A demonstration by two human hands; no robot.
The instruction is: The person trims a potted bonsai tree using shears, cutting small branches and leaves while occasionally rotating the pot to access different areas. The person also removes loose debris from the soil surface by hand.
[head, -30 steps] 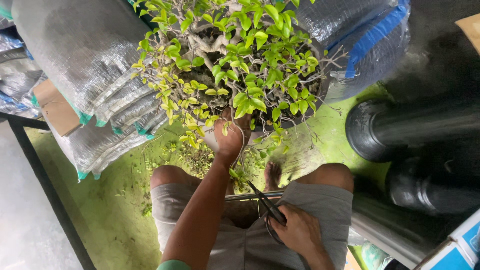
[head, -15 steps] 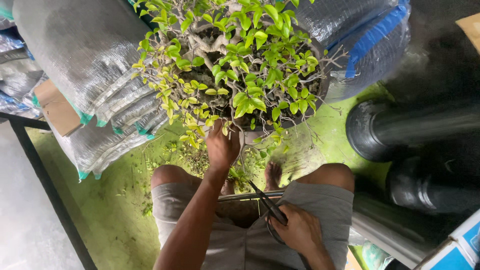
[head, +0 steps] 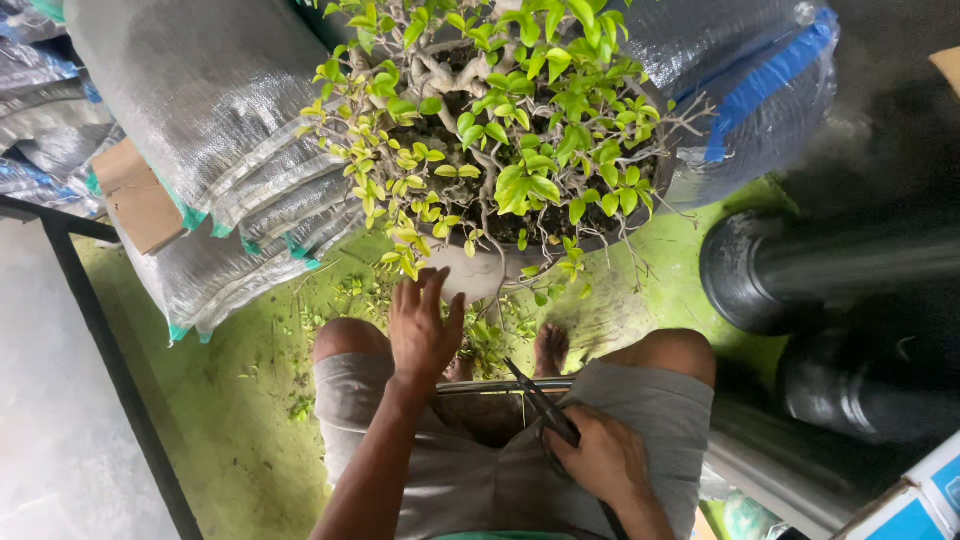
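Two hands show: our left hand (head: 424, 325) spreads its fingers, holding nothing, just below the potted plant (head: 500, 130); our right hand (head: 600, 460) grips shears (head: 540, 400) over our lap.

- The ground (head: 250, 450) is covered in a bright green surface, on which small leaf clippings (head: 300, 405) are scattered.
- Along the left edge a pale grey concrete floor (head: 50, 440) is seen, divided from the green by a black metal frame bar (head: 110, 360).
- Grey woven sacks (head: 210, 130) with teal stitching are stacked at upper left, and a piece of brown cardboard (head: 135, 200) is wedged between them.
- A further sack (head: 760, 90), marked by a blue stripe, is laid at upper right.
- Wide black pipes (head: 830, 270) are laid on the right, in shadow.
- A blue and white box (head: 910, 505) is seen at the lower right corner.
- Even, soft daylight is cast over the scene.
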